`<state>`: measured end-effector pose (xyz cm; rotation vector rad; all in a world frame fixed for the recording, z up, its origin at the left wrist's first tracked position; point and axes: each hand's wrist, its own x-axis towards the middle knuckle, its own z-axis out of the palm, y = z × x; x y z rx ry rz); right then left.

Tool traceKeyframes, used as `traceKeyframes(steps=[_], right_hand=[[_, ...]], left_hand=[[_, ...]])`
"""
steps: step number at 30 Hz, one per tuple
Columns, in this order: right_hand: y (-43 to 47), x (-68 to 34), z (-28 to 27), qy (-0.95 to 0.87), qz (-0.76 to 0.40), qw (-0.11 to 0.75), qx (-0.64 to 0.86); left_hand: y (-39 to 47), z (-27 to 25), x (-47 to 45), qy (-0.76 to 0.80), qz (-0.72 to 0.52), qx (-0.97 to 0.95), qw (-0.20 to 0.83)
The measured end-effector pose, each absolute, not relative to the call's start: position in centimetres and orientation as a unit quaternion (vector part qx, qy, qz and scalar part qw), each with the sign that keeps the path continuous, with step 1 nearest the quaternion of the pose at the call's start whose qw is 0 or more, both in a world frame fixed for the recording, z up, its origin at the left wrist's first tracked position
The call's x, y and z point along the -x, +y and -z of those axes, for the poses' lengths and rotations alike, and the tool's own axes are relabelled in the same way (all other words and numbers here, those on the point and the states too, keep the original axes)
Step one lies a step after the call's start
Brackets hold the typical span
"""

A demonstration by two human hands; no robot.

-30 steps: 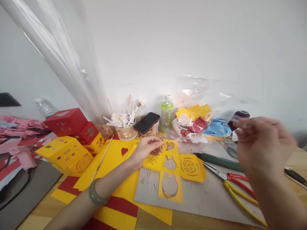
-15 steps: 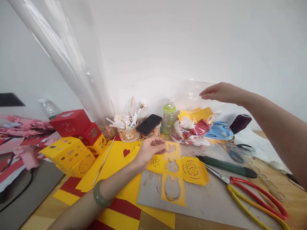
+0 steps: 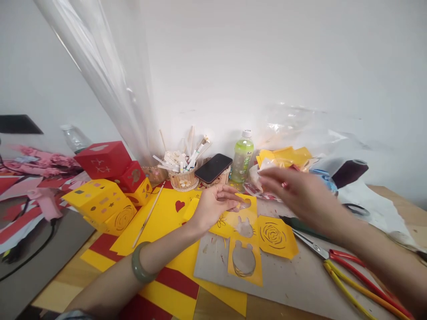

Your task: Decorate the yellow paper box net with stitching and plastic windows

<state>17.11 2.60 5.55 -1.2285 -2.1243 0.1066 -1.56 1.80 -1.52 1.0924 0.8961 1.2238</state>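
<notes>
My left hand, with a green bangle on the wrist, rests over the top end of a yellow paper strip with animal-shaped cut-outs. Its thumb and fingers are pinched together; what lies between them is too small to make out. To the right, my right hand hangs above the grey board, slightly blurred, its fingers stretched leftward with nothing visible in them. It partly covers a clear bag of paper scraps. A yellow paper with a rose cut-out lies between the hands, nearer me.
Scissors with red and yellow handles and a green-handled tool lie under my right arm. Behind stand a green drink bottle, a phone and a pen basket. Red and yellow boxes are stacked left.
My right hand has come down and leftward from above the scrap bag, closer to my left hand. My left hand stays at the top of the cut-out strip. The view has shifted slightly.
</notes>
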Motion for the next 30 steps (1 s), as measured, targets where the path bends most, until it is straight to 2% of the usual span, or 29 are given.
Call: traceKeyframes(steps=[3, 6, 12, 15, 19, 30], right_hand=[[1.3, -16.0, -2.0, -0.798, -0.262, 0.275, 0.468], [1.3, -16.2, -1.0, -0.745, -0.371, 0.313, 0.457], [1.2, -16.7, -1.8, -0.741, -0.369, 0.356, 0.434], [0.8, -16.2, -1.5, -0.719, -0.362, 0.407, 0.431], [0.4, -15.3, -1.2, -0.659, -0.42, 0.462, 0.419], [-0.8, -14.5, -0.8, -0.632, -0.487, 0.459, 0.391]], left_hand=[[1.3, 1.1, 1.5, 0.377, -0.522, -0.515, 0.566], [1.1, 0.6, 1.6, 0.37, -0.506, -0.529, 0.572], [0.7, 0.1, 1.5, 0.393, -0.479, -0.521, 0.587], [0.2, -0.1, 1.2, 0.406, -0.468, -0.525, 0.583], [-0.4, 0.0, 0.7, 0.424, -0.425, -0.537, 0.592], [-1.4, 0.7, 0.3, 0.407, -0.387, -0.577, 0.593]])
